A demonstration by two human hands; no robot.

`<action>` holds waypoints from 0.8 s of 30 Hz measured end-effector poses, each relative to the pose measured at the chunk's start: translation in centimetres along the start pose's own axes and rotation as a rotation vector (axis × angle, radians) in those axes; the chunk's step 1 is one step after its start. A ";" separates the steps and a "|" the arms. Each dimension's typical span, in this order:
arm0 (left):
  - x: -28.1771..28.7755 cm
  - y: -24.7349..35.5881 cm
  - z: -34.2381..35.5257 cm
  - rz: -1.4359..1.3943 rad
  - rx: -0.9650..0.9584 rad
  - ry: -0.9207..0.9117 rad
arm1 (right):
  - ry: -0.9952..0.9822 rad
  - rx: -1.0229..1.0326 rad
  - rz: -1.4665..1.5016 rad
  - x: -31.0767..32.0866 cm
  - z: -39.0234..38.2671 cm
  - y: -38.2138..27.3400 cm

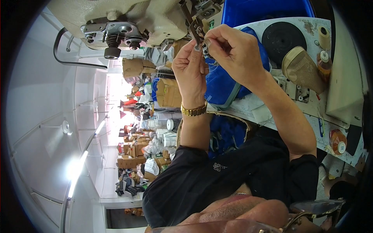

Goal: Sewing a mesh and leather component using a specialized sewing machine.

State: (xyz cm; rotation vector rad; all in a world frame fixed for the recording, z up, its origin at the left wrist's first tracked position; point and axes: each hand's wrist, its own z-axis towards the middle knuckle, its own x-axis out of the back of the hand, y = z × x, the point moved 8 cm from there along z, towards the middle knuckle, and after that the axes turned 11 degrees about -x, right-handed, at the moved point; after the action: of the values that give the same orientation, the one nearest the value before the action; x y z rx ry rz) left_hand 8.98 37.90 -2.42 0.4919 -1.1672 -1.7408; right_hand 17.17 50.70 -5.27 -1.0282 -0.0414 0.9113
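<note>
Beneath the machine head [155, 15] of a cream industrial sewing machine, both my hands are raised at a metal needle-and-presser assembly [194, 26]. My left hand [189, 73], a gold watch on its wrist, has its thumb and fingertips pressed at the lower end of that assembly. My right hand [237, 58] pinches just to the right of it, fingertips nearly meeting the left ones. Fine pale threads hang below the fingertips; what exactly each hand grips is too small to make out. A blue fabric piece [223, 91] with grey trim lies behind my hands.
A blue bin [268, 7] sits at the top. The worktable [327, 29] holds a black disc [283, 43], mesh piece [301, 70], thread cone [324, 37], bottle [324, 66] and pens. Below is a box of blue material [229, 134]. Stacked cartons [167, 91] and bags fill the room leftward.
</note>
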 end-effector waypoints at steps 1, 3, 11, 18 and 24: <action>0.0 0.0 0.0 0.001 0.003 0.000 | -0.008 0.019 0.018 -0.1 0.0 -0.1; 0.0 0.0 0.1 0.002 0.006 0.000 | 0.009 0.034 0.031 0.1 0.0 -0.2; 0.0 -0.3 0.2 0.013 0.025 0.010 | 0.008 0.052 0.028 0.1 0.0 -0.1; 0.0 -0.1 0.2 0.002 -0.006 -0.003 | 0.003 0.069 -0.007 0.1 0.1 -0.2; 0.1 0.1 0.2 -0.022 -0.036 -0.025 | -0.002 0.073 -0.006 0.0 0.0 -0.5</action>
State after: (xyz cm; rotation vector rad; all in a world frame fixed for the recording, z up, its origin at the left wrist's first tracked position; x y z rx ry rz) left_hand 8.87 37.94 -2.19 0.4636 -1.1499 -1.7884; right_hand 17.45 50.57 -4.87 -0.9584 -0.0126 0.9021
